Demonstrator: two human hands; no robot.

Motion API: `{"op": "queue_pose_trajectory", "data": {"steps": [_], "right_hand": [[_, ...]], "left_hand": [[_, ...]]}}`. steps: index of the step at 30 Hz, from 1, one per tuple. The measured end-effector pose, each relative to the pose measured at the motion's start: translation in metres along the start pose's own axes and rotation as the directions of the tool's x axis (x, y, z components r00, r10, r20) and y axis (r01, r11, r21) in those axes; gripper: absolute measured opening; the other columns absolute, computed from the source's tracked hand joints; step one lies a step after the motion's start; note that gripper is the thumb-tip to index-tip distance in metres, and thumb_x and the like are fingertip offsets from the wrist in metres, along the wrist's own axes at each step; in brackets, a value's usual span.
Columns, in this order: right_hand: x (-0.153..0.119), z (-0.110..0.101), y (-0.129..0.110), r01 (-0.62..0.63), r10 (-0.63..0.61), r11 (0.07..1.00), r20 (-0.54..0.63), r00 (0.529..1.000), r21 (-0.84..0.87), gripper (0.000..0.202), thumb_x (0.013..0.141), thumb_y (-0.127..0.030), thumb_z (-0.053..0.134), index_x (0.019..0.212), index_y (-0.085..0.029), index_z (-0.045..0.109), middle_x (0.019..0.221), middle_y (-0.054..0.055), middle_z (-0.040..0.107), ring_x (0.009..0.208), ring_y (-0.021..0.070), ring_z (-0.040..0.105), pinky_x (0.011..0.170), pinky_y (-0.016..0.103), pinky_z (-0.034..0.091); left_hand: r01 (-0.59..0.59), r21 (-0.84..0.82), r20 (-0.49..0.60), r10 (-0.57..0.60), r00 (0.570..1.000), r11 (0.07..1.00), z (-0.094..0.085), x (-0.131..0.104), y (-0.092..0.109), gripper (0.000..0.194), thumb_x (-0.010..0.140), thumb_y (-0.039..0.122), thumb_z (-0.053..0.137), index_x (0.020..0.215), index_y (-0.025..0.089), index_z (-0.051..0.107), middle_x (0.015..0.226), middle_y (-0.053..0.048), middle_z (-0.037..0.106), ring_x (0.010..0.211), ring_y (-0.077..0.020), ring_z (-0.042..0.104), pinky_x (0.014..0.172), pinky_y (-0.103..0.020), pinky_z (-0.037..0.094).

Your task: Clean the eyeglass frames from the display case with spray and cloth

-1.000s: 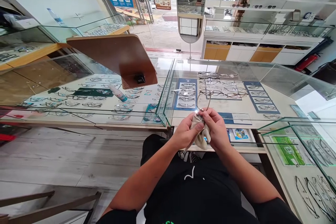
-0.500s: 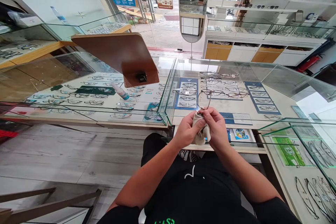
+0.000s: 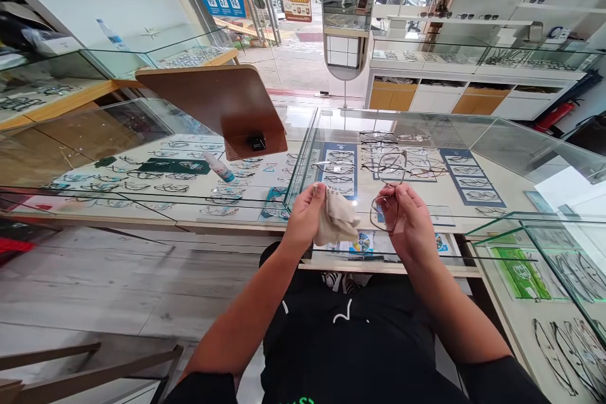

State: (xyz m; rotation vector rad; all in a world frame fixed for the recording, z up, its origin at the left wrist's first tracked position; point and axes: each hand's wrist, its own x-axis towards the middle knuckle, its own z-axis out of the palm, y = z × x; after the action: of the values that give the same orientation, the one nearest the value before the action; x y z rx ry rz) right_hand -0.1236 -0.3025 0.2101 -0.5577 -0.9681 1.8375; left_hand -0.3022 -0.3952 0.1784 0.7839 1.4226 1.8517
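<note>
My left hand (image 3: 305,218) pinches a beige cloth (image 3: 336,218), which hangs loosely to its right. My right hand (image 3: 413,218) grips a pair of thin-rimmed eyeglasses (image 3: 372,213) near the bridge. The glasses are turned on end, one rim above the fingers and the other below. Cloth and glasses are apart from each other. Both hands are over the front edge of the glass display case (image 3: 454,120), where rows of eyeglass frames lie on a pale surface.
A brown board, seemingly a mirror's back (image 3: 208,101), stands on the left glass case beside a small white spray bottle (image 3: 218,167). At the right is another glass case with a green packet (image 3: 519,273) and several frames. A standing oval mirror (image 3: 346,19) is beyond the counter.
My hands have moved apart. The cloth has come off the glasses and gone left with my left hand, while the glasses have shifted right in my right hand and turned upright.
</note>
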Motion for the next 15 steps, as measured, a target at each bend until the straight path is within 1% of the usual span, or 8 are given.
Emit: {"op": "queue_pose_trajectory", "data": {"steps": [2, 5, 6, 7, 8, 10, 12, 15], "right_hand": [[0.003, -0.005, -0.007, -0.020, 0.020, 1.000, 0.032, 0.999, -0.010, 0.034, 0.079, -0.051, 0.095, 0.083, -0.024, 0.076, 0.089, 0.002, 0.073, 0.088, 0.0159, 0.067, 0.087, 0.030, 0.058], [0.005, -0.010, -0.011, -0.046, 0.048, 0.998, 0.078, 0.996, -0.033, 0.034, 0.082, -0.053, 0.093, 0.082, -0.024, 0.076, 0.088, 0.002, 0.072, 0.088, 0.0175, 0.068, 0.087, 0.032, 0.059], [0.005, -0.012, -0.012, -0.062, 0.065, 0.997, 0.089, 0.994, -0.039, 0.034, 0.082, -0.053, 0.092, 0.082, -0.023, 0.076, 0.089, 0.003, 0.073, 0.088, 0.0175, 0.068, 0.086, 0.032, 0.059], [0.005, -0.013, -0.012, -0.078, 0.082, 0.996, 0.098, 0.992, -0.042, 0.034, 0.082, -0.053, 0.093, 0.082, -0.023, 0.076, 0.089, 0.003, 0.073, 0.087, 0.0174, 0.068, 0.086, 0.032, 0.059], [0.005, -0.014, -0.013, -0.094, 0.098, 0.995, 0.105, 0.990, -0.044, 0.034, 0.082, -0.052, 0.093, 0.082, -0.023, 0.076, 0.089, 0.003, 0.074, 0.085, 0.0171, 0.068, 0.085, 0.032, 0.059], [0.004, -0.014, -0.014, -0.117, 0.121, 0.992, 0.121, 0.985, -0.047, 0.034, 0.082, -0.052, 0.093, 0.082, -0.022, 0.077, 0.088, 0.003, 0.075, 0.083, 0.0168, 0.068, 0.083, 0.031, 0.059], [0.002, -0.015, -0.016, -0.129, 0.135, 0.990, 0.148, 0.980, -0.050, 0.033, 0.084, -0.052, 0.092, 0.082, -0.023, 0.077, 0.087, 0.003, 0.076, 0.082, 0.0170, 0.068, 0.082, 0.031, 0.059], [0.001, -0.015, -0.019, -0.156, 0.164, 0.986, 0.204, 0.965, -0.052, 0.031, 0.086, -0.051, 0.090, 0.084, -0.022, 0.078, 0.088, 0.004, 0.077, 0.080, 0.0169, 0.067, 0.080, 0.031, 0.058]], "left_hand": [[-0.088, 0.106, -0.101, 0.098, 0.990, 0.990, -0.023, 0.020, 0.006, 0.060, 0.088, 0.080, 0.075, 0.090, 0.020, 0.068, 0.076, 0.001, 0.058, 0.067, -0.0122, 0.051, 0.061, -0.025, 0.044], [-0.239, 0.345, -0.185, 0.315, 0.931, 0.908, -0.068, 0.059, 0.008, 0.057, 0.098, 0.079, 0.062, 0.103, 0.023, 0.068, 0.078, 0.002, 0.060, 0.067, -0.0133, 0.053, 0.061, -0.029, 0.044], [-0.277, 0.452, -0.174, 0.389, 0.905, 0.848, -0.084, 0.074, 0.006, 0.057, 0.102, 0.079, 0.057, 0.106, 0.023, 0.067, 0.077, 0.004, 0.060, 0.067, -0.0130, 0.054, 0.062, -0.029, 0.043], [-0.309, 0.580, -0.156, 0.475, 0.866, 0.753, -0.101, 0.088, 0.003, 0.059, 0.104, 0.080, 0.051, 0.106, 0.023, 0.066, 0.075, 0.005, 0.058, 0.065, -0.0121, 0.053, 0.063, -0.029, 0.042], [-0.314, 0.702, -0.106, 0.530, 0.841, 0.639, -0.116, 0.102, -0.001, 0.061, 0.107, 0.079, 0.043, 0.108, 0.023, 0.064, 0.079, 0.006, 0.060, 0.068, -0.0116, 0.054, 0.067, -0.029, 0.043], [-0.313, 0.765, -0.089, 0.574, 0.814, 0.563, -0.141, 0.125, -0.010, 0.061, 0.102, 0.083, 0.049, 0.103, 0.024, 0.059, 0.075, 0.007, 0.059, 0.066, -0.0125, 0.050, 0.072, -0.031, 0.044], [-0.323, 0.799, -0.071, 0.613, 0.787, 0.507, -0.156, 0.141, -0.021, 0.064, 0.097, 0.089, 0.051, 0.098, 0.025, 0.056, 0.072, 0.007, 0.057, 0.063, -0.0144, 0.045, 0.076, -0.034, 0.045], [-0.339, 0.836, -0.047, 0.671, 0.740, 0.432, -0.165, 0.149, -0.038, 0.072, 0.090, 0.095, 0.055, 0.099, 0.024, 0.056, 0.078, 0.003, 0.059, 0.072, -0.0177, 0.048, 0.084, -0.039, 0.047]]}}
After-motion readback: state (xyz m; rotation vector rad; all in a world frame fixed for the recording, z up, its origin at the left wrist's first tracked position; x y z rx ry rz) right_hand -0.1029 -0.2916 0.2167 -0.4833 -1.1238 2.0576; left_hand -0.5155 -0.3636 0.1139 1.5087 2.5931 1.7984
